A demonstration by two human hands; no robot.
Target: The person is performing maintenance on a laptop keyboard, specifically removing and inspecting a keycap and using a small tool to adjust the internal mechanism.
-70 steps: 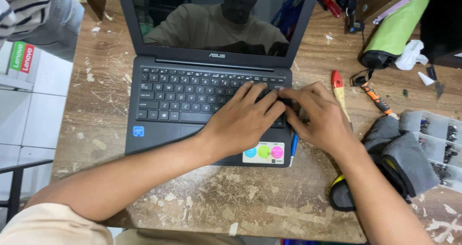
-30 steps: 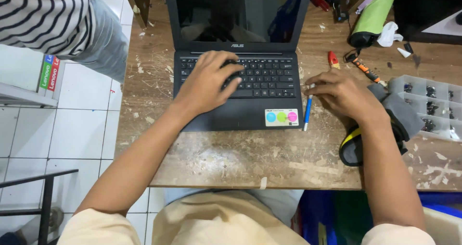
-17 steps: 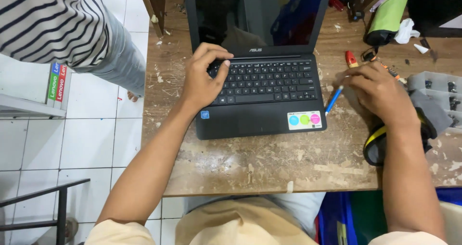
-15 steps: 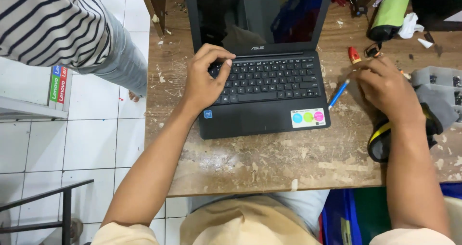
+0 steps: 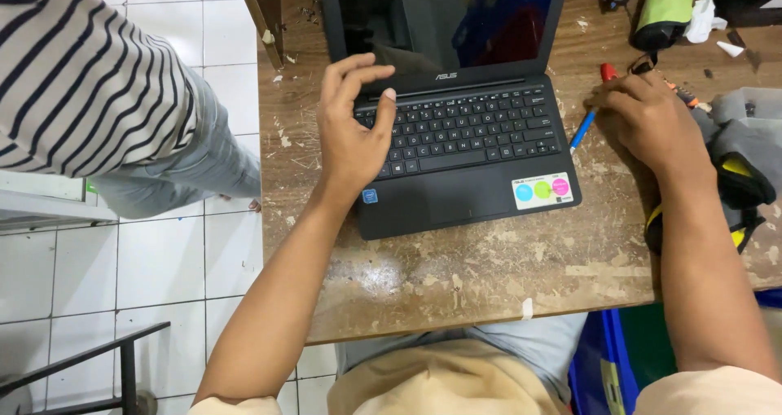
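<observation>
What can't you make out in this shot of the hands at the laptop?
Head view only:
- What the right hand grips: its own fingers cover it.
- Blue pen: upper end under that hand.
- Laptop screen: top cut off, dark with reflections.
- Left hand: key contact unclear.

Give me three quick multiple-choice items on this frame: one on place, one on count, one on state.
1. Where does the left hand rest?
A. on the left end of the dark open laptop's keyboard
B. on the green cylindrical pouch
C. on the white tiled floor

2. How many round coloured dots show on the white sticker at the laptop's palm rest?
A. one
B. three
C. five

3. What state is the laptop's screen in?
A. lid shut
B. lit with a bright picture
C. open and dark, showing only reflections

Answers:
1. A, the palm lies over the left keys with the thumb near the hinge.
2. B, blue, green and pink dots sit side by side.
3. C, the lid stands up and the panel is black.
</observation>
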